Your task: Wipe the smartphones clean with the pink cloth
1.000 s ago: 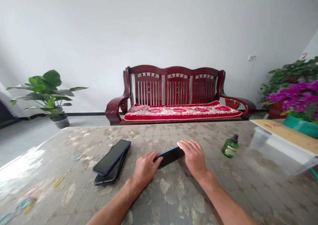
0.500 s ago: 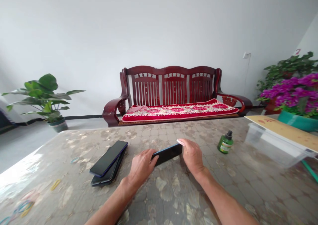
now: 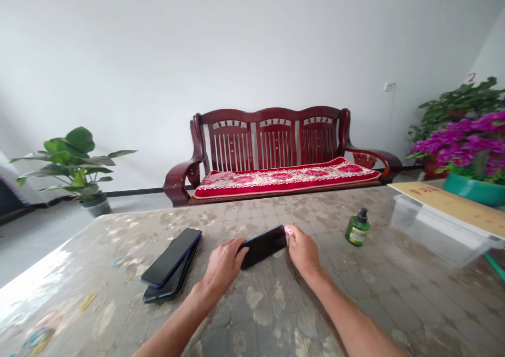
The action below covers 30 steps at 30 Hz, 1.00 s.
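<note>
The left hand [image 3: 224, 262] holds one end of a black phone [image 3: 264, 247], which is tipped up between the two hands over the desk [image 3: 272, 320], and the right hand [image 3: 303, 251] pinches a small pale thing [image 3: 289, 231] by its other end. If the left hand gets loose, the phone might slip and bump the desk. The small pale thing might drop too, because only fingertips hold it.

One head-worn camera looks forward and down from the near side of the patterned table [image 3: 272, 296]; the table lies close, with the wooden bench [image 3: 276, 145] farther off beyond it and the pale wall [image 3: 252, 41] farthest.
</note>
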### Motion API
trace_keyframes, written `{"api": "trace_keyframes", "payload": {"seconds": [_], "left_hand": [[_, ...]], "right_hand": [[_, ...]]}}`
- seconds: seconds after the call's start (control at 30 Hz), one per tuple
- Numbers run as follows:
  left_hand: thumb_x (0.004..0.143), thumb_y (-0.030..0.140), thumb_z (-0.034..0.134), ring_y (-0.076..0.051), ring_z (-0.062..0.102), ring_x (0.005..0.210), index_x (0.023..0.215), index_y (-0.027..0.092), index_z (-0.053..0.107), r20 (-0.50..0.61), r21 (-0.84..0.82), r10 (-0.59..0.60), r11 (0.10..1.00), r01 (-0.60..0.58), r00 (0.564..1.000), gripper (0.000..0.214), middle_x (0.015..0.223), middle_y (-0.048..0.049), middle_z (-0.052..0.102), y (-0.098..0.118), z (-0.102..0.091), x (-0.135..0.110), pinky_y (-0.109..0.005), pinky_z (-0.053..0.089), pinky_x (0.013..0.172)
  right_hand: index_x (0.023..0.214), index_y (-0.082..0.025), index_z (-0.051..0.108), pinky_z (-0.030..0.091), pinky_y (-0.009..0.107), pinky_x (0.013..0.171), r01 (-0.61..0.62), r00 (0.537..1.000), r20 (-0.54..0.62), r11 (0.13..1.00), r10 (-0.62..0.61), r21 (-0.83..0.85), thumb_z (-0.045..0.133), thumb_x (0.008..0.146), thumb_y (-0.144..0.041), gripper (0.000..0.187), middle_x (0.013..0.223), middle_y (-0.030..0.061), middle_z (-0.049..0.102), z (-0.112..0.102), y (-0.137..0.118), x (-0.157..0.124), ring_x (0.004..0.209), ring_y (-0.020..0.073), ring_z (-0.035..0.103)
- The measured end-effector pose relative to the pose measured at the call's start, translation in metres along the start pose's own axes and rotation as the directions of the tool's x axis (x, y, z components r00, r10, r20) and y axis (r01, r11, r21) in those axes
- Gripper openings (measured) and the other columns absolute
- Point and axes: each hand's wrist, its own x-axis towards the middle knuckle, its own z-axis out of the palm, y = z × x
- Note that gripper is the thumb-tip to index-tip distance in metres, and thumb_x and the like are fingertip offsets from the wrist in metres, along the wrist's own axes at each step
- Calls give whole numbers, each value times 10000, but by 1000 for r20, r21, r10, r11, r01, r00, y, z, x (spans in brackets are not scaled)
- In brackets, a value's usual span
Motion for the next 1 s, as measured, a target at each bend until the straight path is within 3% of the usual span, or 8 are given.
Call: {"api": "trace_keyframes", "payload": {"seconds": [0.13, 0.27, 0.43, 0.63, 0.77, 1.0], "left_hand": [[931, 226, 558, -196, 675, 820, 971, 211, 693, 22, -39, -126, 991, 127, 992, 141, 870, -18, 735, 1, 1, 3, -243, 392, 668], [900, 205, 579, -181, 662, 790, 928, 182, 708, 67, -102, -243, 963, 249, 968, 134, 834, -29, 727, -1, 7, 3, -228, 390, 649], [859, 151, 550, -154, 658, 779, 1198, 207, 653, 189, -262, -293, 905, 335, 937, 358, 988, -30, 715, -1, 18, -7, -209, 439, 666], [680, 82, 626, -143, 622, 749, 1340, 189, 530, 223, -339, -131, 918, 203, 966, 676, 1070, -44, 645, -3, 23, -22, -225, 479, 696], [703, 75, 584, -166, 616, 817, 1275, 225, 590, 206, -235, -22, 969, 71, 978, 591, 993, -32, 629, -2, 24, -28, -237, 480, 744], [808, 96, 575, -194, 628, 958, 1171, 223, 646, 241, -72, 39, 997, -22, 970, 391, 1056, -59, 624, 7, 21, -31, -249, 470, 841]], "right_hand": [[1134, -287, 688, 441, 256, 696, -34, 997, 73, 997, 39, -68, 448, 932, -160, 338, 1002, 23, 756, 0, 3, -1, 892, 199, 695], [1180, -289, 668, 443, 255, 731, 53, 996, 74, 989, -44, -137, 449, 929, -145, 363, 1076, 29, 740, 6, 3, -3, 937, 194, 685], [1144, -271, 686, 448, 253, 762, 222, 973, 109, 960, -206, -172, 416, 962, -175, 339, 1039, 37, 745, 14, -5, -6, 900, 178, 683], [1154, -210, 677, 460, 306, 886, 418, 908, 77, 902, -411, -107, 403, 941, -109, 362, 1109, 66, 724, 18, -15, -11, 1000, 195, 653], [1133, -218, 681, 474, 307, 892, 479, 877, 77, 876, -474, -55, 425, 923, -100, 351, 1111, 53, 719, 21, -17, -17, 1014, 189, 640], [1115, -218, 680, 478, 298, 901, 487, 872, 86, 872, -482, -45, 436, 898, -70, 359, 1109, 53, 714, 23, -17, -18, 1031, 187, 633]]}}
